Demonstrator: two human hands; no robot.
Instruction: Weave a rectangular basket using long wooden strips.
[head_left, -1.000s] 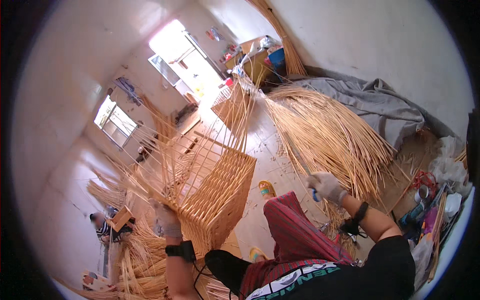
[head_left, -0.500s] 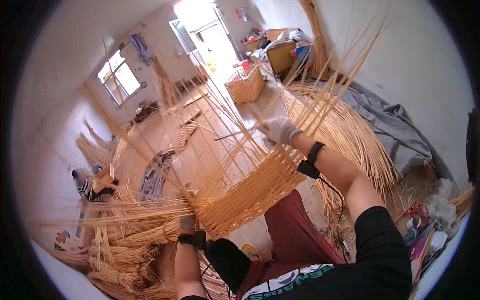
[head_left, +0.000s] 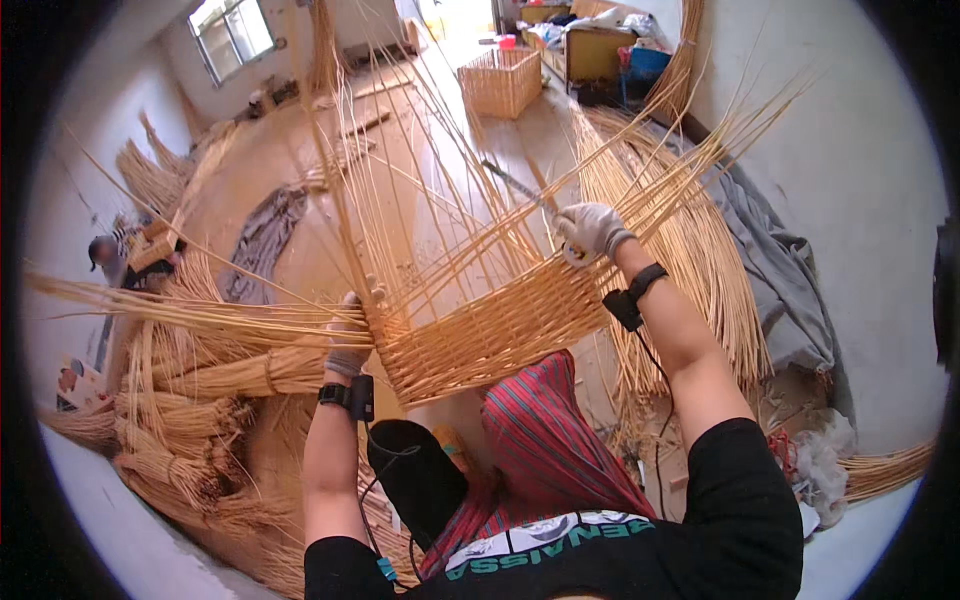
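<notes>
Main change: R hand (head_left: 592,228) was well out to the side, off the basket, approx. 1 sec ago; now it's at the R end of the rim. Its fingers are closed round a dark strip (head_left: 512,182) that sticks out up-left past the rods (head_left: 240,317); a small round pale item (head_left: 575,254) shows just under the same hand, poss. part of the same tool, can't tell. Basket (head_left: 490,340) has swung round too: the long woven side faces the person, tilted, in front of the knees, b/w the two hands. L hand (head_left: 347,325) is at the L corner, same end as before; fingers mostly lost behind the rods, so can't tell how far they're closed. Upshot for the work: there's now a hand at each end of the basket, w/ the strip right by the rim instead of off to the side. Rods fan out L and up-R, long and loose-ended. Finished-looking box (head_left: 505,82) sits well apart on the floor (head_left: 395,205); reed pile (head_left: 690,290) lies beyond the R arm.
</notes>
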